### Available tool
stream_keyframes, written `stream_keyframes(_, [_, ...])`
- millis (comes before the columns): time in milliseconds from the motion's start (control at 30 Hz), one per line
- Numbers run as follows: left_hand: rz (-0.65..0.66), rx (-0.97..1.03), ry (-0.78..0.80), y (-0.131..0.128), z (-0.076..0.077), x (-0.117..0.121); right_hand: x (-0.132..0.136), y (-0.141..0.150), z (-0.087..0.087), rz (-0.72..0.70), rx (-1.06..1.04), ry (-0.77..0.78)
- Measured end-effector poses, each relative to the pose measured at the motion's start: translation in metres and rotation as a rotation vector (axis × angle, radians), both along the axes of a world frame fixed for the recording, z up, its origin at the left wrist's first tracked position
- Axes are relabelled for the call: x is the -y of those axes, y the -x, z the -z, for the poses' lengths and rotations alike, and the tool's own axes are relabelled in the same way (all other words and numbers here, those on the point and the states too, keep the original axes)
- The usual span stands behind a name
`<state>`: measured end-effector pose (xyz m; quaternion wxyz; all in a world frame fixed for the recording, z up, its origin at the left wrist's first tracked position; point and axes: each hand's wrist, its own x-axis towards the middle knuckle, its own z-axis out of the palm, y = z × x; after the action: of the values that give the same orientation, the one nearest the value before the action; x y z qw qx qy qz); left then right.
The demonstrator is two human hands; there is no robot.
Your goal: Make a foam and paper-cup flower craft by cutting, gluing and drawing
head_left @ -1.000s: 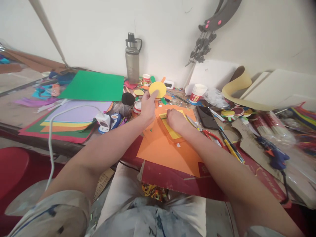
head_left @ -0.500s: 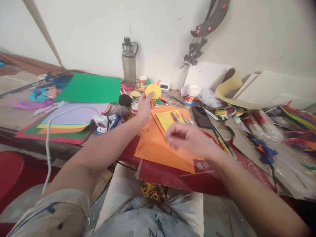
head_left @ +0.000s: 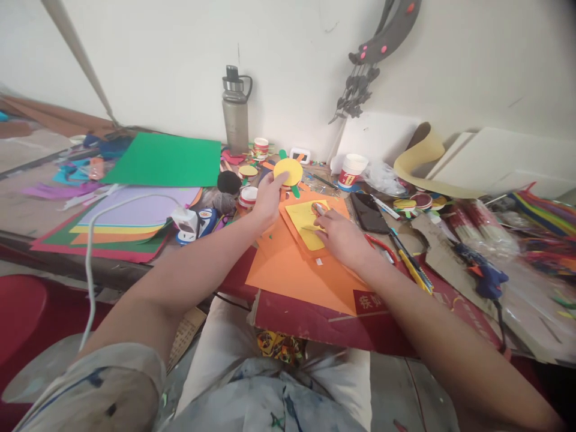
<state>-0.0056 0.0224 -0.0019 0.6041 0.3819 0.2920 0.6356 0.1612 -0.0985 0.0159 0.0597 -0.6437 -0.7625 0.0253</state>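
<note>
My left hand (head_left: 266,201) is raised over the table, its fingers closed on a round yellow paper disc (head_left: 288,171) with small green pieces sticking out at its edge. My right hand (head_left: 341,238) lies on a yellow sheet (head_left: 305,223) that rests on orange paper (head_left: 292,273). Its fingers are stretched forward and a little apart. The fingertips touch the sheet beside a small red-rimmed handle (head_left: 317,208), perhaps of scissors. Nothing shows gripped in that hand.
Coloured sheets (head_left: 130,219) and a green sheet (head_left: 164,159) lie at the left with a white cable (head_left: 92,252). A steel bottle (head_left: 236,114) stands at the wall. A phone (head_left: 368,211), a paper cup (head_left: 350,171), red scissors (head_left: 382,247), a blue glue gun (head_left: 481,273) and tape rolls crowd the right.
My right hand lifted off the yellow sheet, swung back towards me, then came down on the sheet again. My left hand with the disc shifted slightly right.
</note>
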Motion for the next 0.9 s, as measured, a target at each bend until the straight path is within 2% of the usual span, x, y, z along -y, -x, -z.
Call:
stream_keyframes(133, [0.027, 0.008, 0.0, -0.002, 0.001, 0.003, -0.009, 0.012, 0.007, 0.019, 0.15, 0.042])
stream_keyframes(267, [0.039, 0.026, 0.008, -0.003, 0.005, 0.005, -0.004, 0.02, -0.003, 0.034, 0.082, 0.069])
stream_keyframes(367, [0.038, 0.043, 0.028, -0.003, 0.005, 0.005, 0.01, 0.019, -0.012, -0.194, -0.177, 0.211])
stream_keyframes(433, [0.036, 0.051, 0.048, -0.003, 0.004, 0.005, 0.015, 0.013, -0.014, -0.296, -0.315, 0.212])
stream_keyframes(467, [0.035, 0.058, 0.054, -0.003, 0.004, 0.004, 0.015, 0.009, -0.014, -0.258, -0.327, 0.145])
stream_keyframes(533, [0.045, 0.069, 0.065, -0.004, 0.005, 0.004, 0.011, 0.0, -0.01, -0.052, -0.233, -0.016])
stream_keyframes(567, [0.054, 0.07, 0.072, -0.005, 0.006, 0.003, 0.007, -0.004, -0.007, 0.058, -0.156, -0.055])
stream_keyframes(633, [0.077, 0.063, 0.08, -0.006, 0.009, 0.003, -0.002, -0.01, 0.0, 0.192, -0.017, -0.019])
stream_keyframes(733, [0.112, 0.022, 0.078, -0.007, 0.014, 0.004, -0.009, -0.011, 0.008, 0.237, 0.076, 0.077])
stream_keyframes(900, [0.148, -0.059, 0.123, -0.008, 0.016, 0.009, -0.011, -0.013, 0.01, 0.263, 0.032, 0.057])
